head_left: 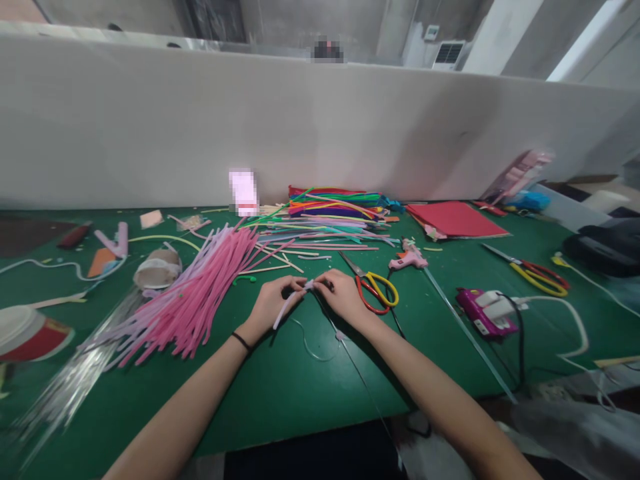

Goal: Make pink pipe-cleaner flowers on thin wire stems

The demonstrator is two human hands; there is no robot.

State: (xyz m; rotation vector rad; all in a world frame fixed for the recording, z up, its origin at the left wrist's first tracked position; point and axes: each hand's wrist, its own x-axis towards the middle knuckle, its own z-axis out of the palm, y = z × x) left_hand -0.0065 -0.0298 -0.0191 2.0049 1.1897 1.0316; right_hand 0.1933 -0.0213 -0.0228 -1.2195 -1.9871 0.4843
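Over the middle of the green table [280,400], my left hand [277,300] and my right hand [343,293] meet at their fingertips. Both pinch a pale lilac pipe cleaner [283,313], whose loose end hangs down below my left fingers. Its upper part is bent or coiled between the two hands; the exact shape is too small to tell. A thin wire [361,373] with a small knot-like piece on it runs from under my right hand toward the table's front edge. Scissors [375,290] with red and yellow handles lie just right of my right hand.
Left lies a bundle of pink and lilac pipe cleaners [210,293], beside a paper cup [157,268]. Multicoloured pipe cleaners [335,203] are piled at the back. Right are a pink glue gun [410,257], a purple power strip [483,313], more scissors [537,273] and red sheets [457,219].
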